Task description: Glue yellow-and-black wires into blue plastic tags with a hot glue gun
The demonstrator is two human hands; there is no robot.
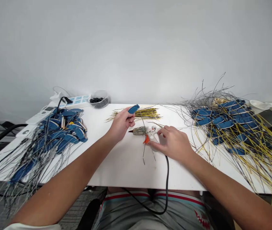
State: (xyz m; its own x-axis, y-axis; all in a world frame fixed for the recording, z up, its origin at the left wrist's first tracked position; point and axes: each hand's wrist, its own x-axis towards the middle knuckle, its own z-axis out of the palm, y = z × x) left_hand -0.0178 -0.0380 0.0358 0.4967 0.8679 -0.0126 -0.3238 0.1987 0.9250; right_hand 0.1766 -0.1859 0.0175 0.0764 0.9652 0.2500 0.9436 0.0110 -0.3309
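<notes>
Blue piece (133,109) w/ dark wire (144,154) is pinched in L hand (121,125), above table (126,169). R hand (175,142) is at glue gun (140,130) handle; can't tell if gripping. Best hold piece steady, wire clear of nozzle (131,131).

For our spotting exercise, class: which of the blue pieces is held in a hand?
The blue piece in the left hand; the others lie in the left heap or right heap.

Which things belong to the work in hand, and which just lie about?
Likely belonging:
blue piece in left hand
glue gun at right hand
piled blue pieces
yellow-black wires

Apparently lying about:
white dish
clear tub
</notes>
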